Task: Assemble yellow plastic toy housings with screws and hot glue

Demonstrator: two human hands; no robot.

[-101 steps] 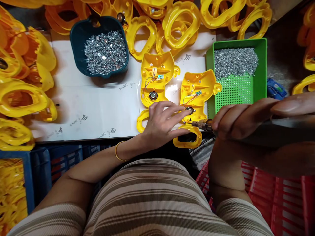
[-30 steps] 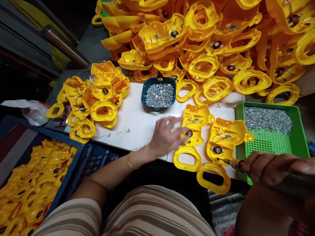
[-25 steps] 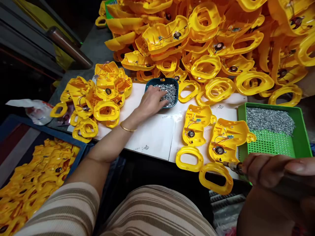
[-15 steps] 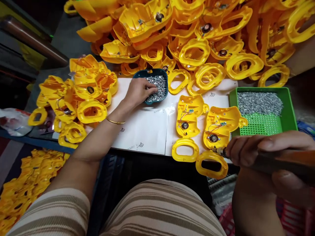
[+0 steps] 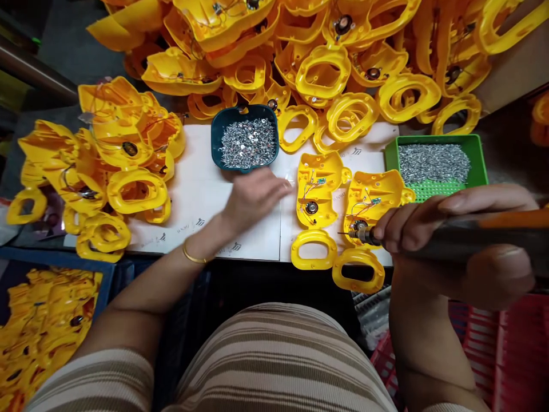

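Note:
My left hand [image 5: 255, 200], smeared by motion, hovers over the white board just in front of a dark teal tray [image 5: 215, 150] of small silver screws [image 5: 249, 143]. Its fingers look curled together; whatever is in them cannot be made out. An electric screwdriver [image 5: 476, 236] is gripped in my right hand [image 5: 467, 201], bit pointing left. Its tip is in front of two yellow plastic shell halves [image 5: 319, 186] lying open side by side, each with a round speaker [image 5: 311, 208], wires and a small circuit board. Two yellow oval rings [image 5: 314, 265] lie at the board's front edge.
A green basket [image 5: 479, 166] holding many silver pins or screws stands right. Yellow shells and rings are heaped along the back [image 5: 193, 71] and at the left [image 5: 128, 123]. Below left, a blue crate [image 5: 112, 274] holds more yellow parts; a red crate [image 5: 514, 349] is lower right.
My left hand has left the screw tray and moved toward the shells. My right hand has brought the screwdriver slightly left, its bit now over the near end of the right shell. The view has shifted.

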